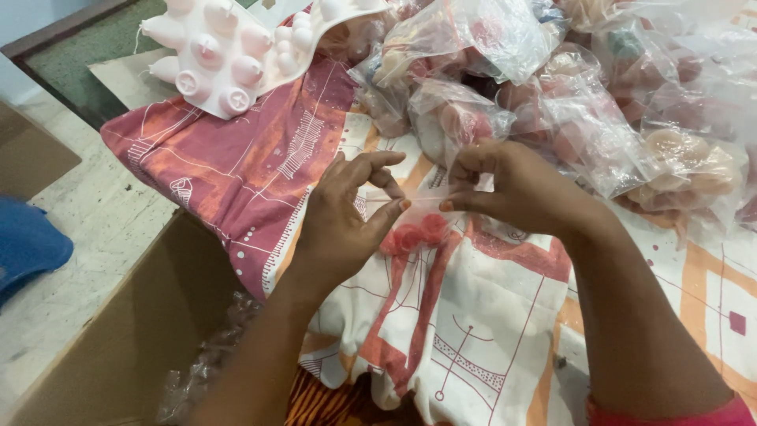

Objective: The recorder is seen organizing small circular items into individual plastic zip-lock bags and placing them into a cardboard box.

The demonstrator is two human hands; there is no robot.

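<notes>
My left hand [347, 217] and my right hand [516, 189] pinch the top edge of a small clear plastic bag [422, 201] between thumbs and fingers, stretched between them. Inside the bag hang a few red rose-shaped pieces [414, 235], just below my fingers. The hands hover over a patterned maroon, orange and white cloth [473, 331] spread on the surface.
A heap of clear bags with pink and cream pieces [583, 87] lies behind my hands. A white mould with rounded cups [229, 47] sits at the top left. An open cardboard box [134, 339] with crumpled plastic stands at the lower left, a blue object [27, 241] beside it.
</notes>
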